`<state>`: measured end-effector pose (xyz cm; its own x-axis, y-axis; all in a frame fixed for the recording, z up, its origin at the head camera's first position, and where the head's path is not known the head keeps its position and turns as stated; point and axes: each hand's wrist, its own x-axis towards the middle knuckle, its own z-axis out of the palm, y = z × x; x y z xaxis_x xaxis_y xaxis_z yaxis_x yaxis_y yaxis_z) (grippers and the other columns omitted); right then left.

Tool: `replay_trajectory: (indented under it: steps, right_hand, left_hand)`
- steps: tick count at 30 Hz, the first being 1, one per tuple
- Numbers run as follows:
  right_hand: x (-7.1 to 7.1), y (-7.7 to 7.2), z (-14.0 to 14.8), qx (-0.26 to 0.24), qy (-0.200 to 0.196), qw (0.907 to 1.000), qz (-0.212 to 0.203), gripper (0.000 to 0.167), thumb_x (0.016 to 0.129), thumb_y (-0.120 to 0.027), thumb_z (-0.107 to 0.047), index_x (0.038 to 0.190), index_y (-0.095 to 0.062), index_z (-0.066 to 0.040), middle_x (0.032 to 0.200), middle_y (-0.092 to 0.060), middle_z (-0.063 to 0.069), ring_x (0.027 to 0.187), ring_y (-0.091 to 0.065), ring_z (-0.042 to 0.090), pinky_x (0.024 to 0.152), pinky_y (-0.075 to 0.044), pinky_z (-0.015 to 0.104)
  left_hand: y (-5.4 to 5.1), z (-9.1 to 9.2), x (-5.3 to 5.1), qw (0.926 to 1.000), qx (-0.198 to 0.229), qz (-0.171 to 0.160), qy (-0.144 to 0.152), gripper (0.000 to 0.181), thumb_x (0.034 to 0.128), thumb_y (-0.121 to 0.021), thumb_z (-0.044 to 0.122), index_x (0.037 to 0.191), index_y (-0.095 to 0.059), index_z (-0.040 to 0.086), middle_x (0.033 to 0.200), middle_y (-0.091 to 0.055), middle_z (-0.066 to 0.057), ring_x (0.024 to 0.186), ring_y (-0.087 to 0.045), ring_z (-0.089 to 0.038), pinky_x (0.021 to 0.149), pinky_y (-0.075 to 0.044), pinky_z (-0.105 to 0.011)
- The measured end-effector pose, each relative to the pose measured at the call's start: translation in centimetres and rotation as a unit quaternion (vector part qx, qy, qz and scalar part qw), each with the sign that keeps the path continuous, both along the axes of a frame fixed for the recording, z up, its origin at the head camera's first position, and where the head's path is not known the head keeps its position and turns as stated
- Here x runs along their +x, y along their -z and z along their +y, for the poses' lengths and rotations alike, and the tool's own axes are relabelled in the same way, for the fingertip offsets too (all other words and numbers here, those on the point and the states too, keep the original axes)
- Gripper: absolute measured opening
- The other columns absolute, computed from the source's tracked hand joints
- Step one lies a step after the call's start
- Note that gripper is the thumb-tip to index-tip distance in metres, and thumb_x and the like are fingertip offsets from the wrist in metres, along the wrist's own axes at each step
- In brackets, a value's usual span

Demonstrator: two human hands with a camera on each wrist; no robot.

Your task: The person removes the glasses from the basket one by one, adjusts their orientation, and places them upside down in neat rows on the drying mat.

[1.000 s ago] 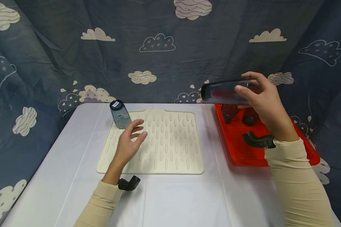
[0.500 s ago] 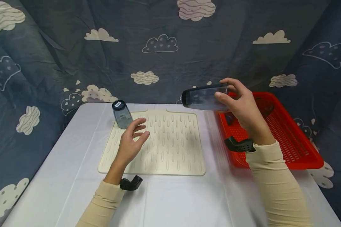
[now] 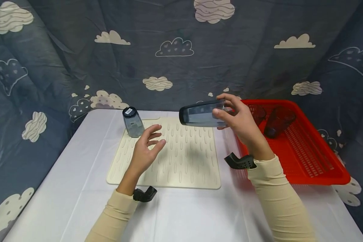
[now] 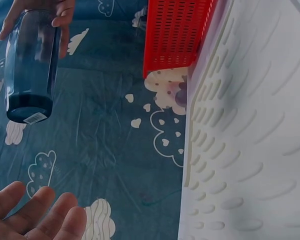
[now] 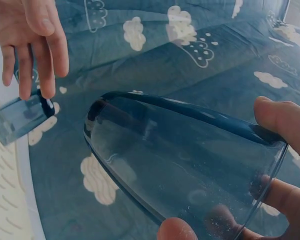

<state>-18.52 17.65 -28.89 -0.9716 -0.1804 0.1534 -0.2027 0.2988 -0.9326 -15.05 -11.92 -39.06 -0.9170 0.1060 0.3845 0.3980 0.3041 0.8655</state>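
My right hand [image 3: 243,122] grips a blue-tinted drinking glass [image 3: 199,114] near its rim and holds it on its side above the mat's back right part. The glass's thick dark base points left; in the right wrist view the glass [image 5: 180,155] looks clear and hollow. My left hand [image 3: 146,148] hovers over the left part of the cream drying mat [image 3: 181,161], fingers loosely bent, holding nothing. Just behind it a second blue glass [image 3: 133,124] stands upside down on the mat's back left corner, a white label on its base.
A red plastic basket [image 3: 308,168] stands to the right of the mat, with two dark-looking glasses [image 3: 279,121] lying in its back left part. White cloth [image 3: 193,215] covers the table. A dark curtain [image 3: 175,70] with cloud prints hangs behind the table.
My right hand has carried the glass leftward and slightly down, from above the basket to above the mat. The left hand stays nearly in place. The glasses in the basket are more exposed.
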Motion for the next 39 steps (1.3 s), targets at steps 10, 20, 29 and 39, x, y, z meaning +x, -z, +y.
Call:
replay_trajectory:
  steps: [10,20,29,39]
  right_hand:
    - [-0.6,1.4,-1.5,-0.031,-0.026,0.9991,-0.011,0.046,0.094,-0.066,-0.024,0.136,-0.048,-0.018,0.141,-0.046,0.019,0.110,-0.060,0.035,0.069,-0.063,0.034]
    - [-0.7,2.7,-3.3,-0.053,-0.050,0.9972,-0.016,0.048,0.094,-0.065,-0.018,0.138,-0.047,-0.014,0.134,-0.049,0.020,0.106,-0.060,0.040,0.067,-0.063,0.037]
    - [-0.3,3.4,-4.4,-0.062,-0.077,0.9947,-0.028,0.048,0.093,-0.065,-0.017,0.138,-0.047,-0.013,0.136,-0.050,0.018,0.105,-0.062,0.035,0.068,-0.061,0.037]
    - [-0.2,3.9,-5.1,-0.066,-0.105,0.9915,-0.040,0.043,0.093,-0.065,-0.017,0.133,-0.049,-0.017,0.137,-0.051,0.019,0.102,-0.063,0.034,0.067,-0.060,0.037]
  left_hand:
    - [-0.2,-0.6,0.2,0.9999,-0.007,-0.012,-0.009,0.055,0.0943,-0.067,0.016,0.145,-0.045,0.008,0.146,-0.053,-0.012,0.127,-0.059,-0.032,0.103,-0.052,-0.047]
    - [-0.5,-0.8,0.2,0.9999,0.006,-0.009,-0.001,0.059,0.0915,-0.070,0.013,0.145,-0.045,0.007,0.146,-0.053,-0.015,0.126,-0.059,-0.035,0.100,-0.052,-0.050]
    - [-0.3,-1.3,0.2,0.9996,0.018,-0.017,0.012,0.060,0.0906,-0.070,0.009,0.145,-0.044,0.005,0.146,-0.052,-0.017,0.125,-0.059,-0.037,0.098,-0.054,-0.042]
    - [-0.4,-1.8,0.2,0.9973,0.024,-0.044,0.053,0.071,0.0879,-0.071,0.006,0.151,-0.038,0.008,0.149,-0.047,-0.017,0.127,-0.056,-0.036,0.099,-0.051,-0.047]
